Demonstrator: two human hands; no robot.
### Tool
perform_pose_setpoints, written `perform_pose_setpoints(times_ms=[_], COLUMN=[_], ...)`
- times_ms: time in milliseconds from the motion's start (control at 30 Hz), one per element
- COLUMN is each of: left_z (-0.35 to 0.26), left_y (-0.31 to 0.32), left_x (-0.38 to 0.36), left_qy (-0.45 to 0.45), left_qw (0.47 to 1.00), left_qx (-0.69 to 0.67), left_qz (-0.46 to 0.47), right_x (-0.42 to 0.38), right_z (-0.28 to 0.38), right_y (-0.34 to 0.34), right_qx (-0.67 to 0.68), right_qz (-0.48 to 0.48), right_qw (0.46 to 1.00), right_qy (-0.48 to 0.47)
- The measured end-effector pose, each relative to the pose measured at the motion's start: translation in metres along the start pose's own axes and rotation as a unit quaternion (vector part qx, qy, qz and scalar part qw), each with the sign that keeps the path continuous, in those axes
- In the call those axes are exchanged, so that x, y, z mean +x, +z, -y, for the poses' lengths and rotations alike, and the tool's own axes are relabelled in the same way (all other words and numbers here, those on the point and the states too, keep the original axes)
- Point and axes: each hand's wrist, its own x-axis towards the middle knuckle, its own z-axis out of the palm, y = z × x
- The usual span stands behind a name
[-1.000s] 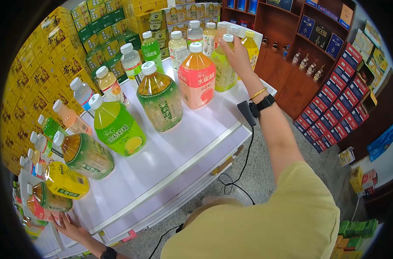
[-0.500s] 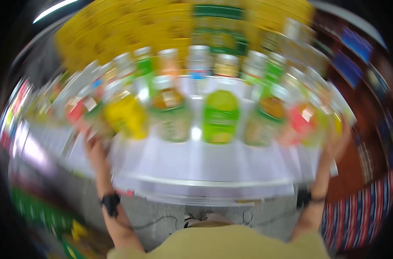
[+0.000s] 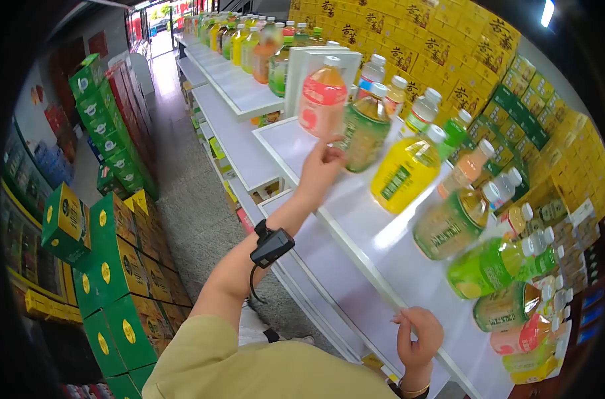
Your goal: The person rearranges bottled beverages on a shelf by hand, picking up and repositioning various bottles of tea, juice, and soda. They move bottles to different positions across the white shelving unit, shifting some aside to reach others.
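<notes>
Draws empty, loose right hand (image 3: pixel 420 336) back from bottles (image 3: pixel 517 336) on its right; holds curled left hand (image 3: pixel 321 171), well apart and nearer, beside upright green-labelled bottle (image 3: pixel 365 135) to its right, can't tell if gripping.

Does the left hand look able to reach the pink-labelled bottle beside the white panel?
Probably yes: the left hand is close to the pink-labelled bottle, and no other bottle appears to stand between them.
</notes>
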Motion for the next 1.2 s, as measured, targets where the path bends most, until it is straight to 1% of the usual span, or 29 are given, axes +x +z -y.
perform_pose_setpoints(times_ms=[33, 100, 167, 200, 267, 300, 367, 400, 433, 467, 500, 533, 567, 600, 633, 667, 700, 733, 800, 833, 900, 933, 967, 1000, 1033, 1067, 1100, 1167, 1200], left_z=[-0.003, -0.012, -0.025, -0.035, -0.054, -0.064, -0.079, -0.085, -0.091, -0.096, -0.102, -0.108, -0.113, -0.12, -0.125, -0.129, -0.133, -0.138, -0.149, -0.153, -0.162, -0.162, -0.167, -0.172, -0.176, -0.182, -0.185, -0.189, -0.189], left_y=[-0.007, -0.029, -0.074, -0.104, -0.169, -0.202, -0.263, -0.288, -0.311, -0.329, -0.342, -0.353, -0.361, -0.367, -0.373, -0.379, -0.384, -0.388, -0.395, -0.399, -0.405, -0.411, -0.414, -0.416, -0.42, -0.423, -0.424, -0.423, -0.419], left_x=[-0.005, -0.017, -0.034, -0.041, -0.049, -0.046, -0.04, -0.031, -0.022, -0.014, -0.005, 0.006, 0.017, 0.027, 0.04, 0.052, 0.065, 0.081, 0.115, 0.13, 0.167, 0.187, 0.206, 0.223, 0.238, 0.256, 0.273, 0.309, 0.328], left_qy=[0.003, -0.003, 0.013, 0.017, 0.048, 0.05, -0.027, -0.028, -0.022, -0.018, -0.025, -0.004, 0.019, 0.021, 0.022, 0.057, 0.092, 0.093, 0.166, 0.169, 0.212, 0.239, 0.248, 0.237, 0.218, 0.2, 0.194, 0.258, 0.254], left_qw=[1.0, 0.991, 0.986, 0.985, 0.963, 0.961, 0.962, 0.96, 0.971, 0.979, 0.976, 0.977, 0.977, 0.978, 0.976, 0.967, 0.956, 0.954, 0.915, 0.909, 0.874, 0.854, 0.841, 0.83, 0.82, 0.817, 0.81, 0.78, 0.781], left_qx=[-0.01, -0.098, -0.035, -0.032, 0.124, 0.123, 0.175, 0.176, 0.161, 0.146, 0.147, 0.153, 0.158, 0.147, 0.146, 0.163, 0.18, 0.178, 0.231, 0.238, 0.3, 0.332, 0.343, 0.369, 0.393, 0.387, 0.385, 0.411, 0.398], left_qz=[-0.005, 0.094, 0.164, 0.17, 0.235, 0.241, 0.208, 0.214, 0.177, 0.144, 0.158, 0.15, 0.142, 0.149, 0.16, 0.188, 0.215, 0.223, 0.287, 0.299, 0.317, 0.322, 0.337, 0.344, 0.355, 0.377, 0.397, 0.394, 0.409], right_x=[0.011, 0.03, 0.049, 0.056, 0.073, 0.087, 0.117, 0.139, 0.157, 0.174, 0.191, 0.205, 0.215, 0.224, 0.235, 0.245, 0.255, 0.267, 0.294, 0.306, 0.331, 0.343, 0.357, 0.371, 0.385, 0.395, 0.406, 0.436, 0.453], right_z=[0.006, 0.017, 0.031, 0.039, 0.057, 0.063, 0.083, 0.09, 0.098, 0.107, 0.114, 0.12, 0.123, 0.124, 0.123, 0.122, 0.119, 0.115, 0.104, 0.098, 0.085, 0.08, 0.076, 0.074, 0.072, 0.07, 0.07, 0.069, 0.066], right_y=[0.009, 0.035, 0.071, 0.095, 0.147, 0.178, 0.223, 0.244, 0.263, 0.279, 0.291, 0.301, 0.311, 0.321, 0.332, 0.339, 0.344, 0.347, 0.351, 0.354, 0.36, 0.362, 0.364, 0.367, 0.369, 0.372, 0.374, 0.376, 0.376], right_qx=[-0.015, -0.023, -0.026, -0.028, -0.034, -0.025, -0.017, -0.005, 0.008, 0.006, 0.007, 0.005, -0.002, 0.003, 0.01, 0.003, -0.022, -0.048, -0.077, -0.1, -0.113, -0.123, -0.131, -0.13, -0.153, -0.179, -0.182, -0.22, -0.229], right_qz=[0.026, 0.049, 0.06, 0.06, 0.055, 0.054, 0.056, 0.084, 0.11, 0.104, 0.117, 0.131, 0.125, 0.12, 0.115, 0.11, 0.113, 0.117, 0.113, 0.108, 0.075, 0.089, 0.104, 0.082, 0.07, 0.066, 0.062, 0.018, 0.015], right_qw=[0.999, 0.998, 0.998, 0.998, 0.998, 0.998, 0.998, 0.996, 0.993, 0.994, 0.992, 0.988, 0.989, 0.99, 0.991, 0.992, 0.991, 0.99, 0.988, 0.985, 0.986, 0.982, 0.978, 0.982, 0.976, 0.969, 0.972, 0.958, 0.956], right_qy=[-0.012, -0.018, -0.018, -0.008, 0.009, 0.013, 0.026, -0.01, -0.042, -0.028, -0.055, -0.084, -0.074, -0.073, -0.074, -0.068, -0.067, -0.068, -0.075, -0.086, -0.097, -0.112, -0.124, -0.111, -0.136, -0.157, -0.136, -0.184, -0.183])
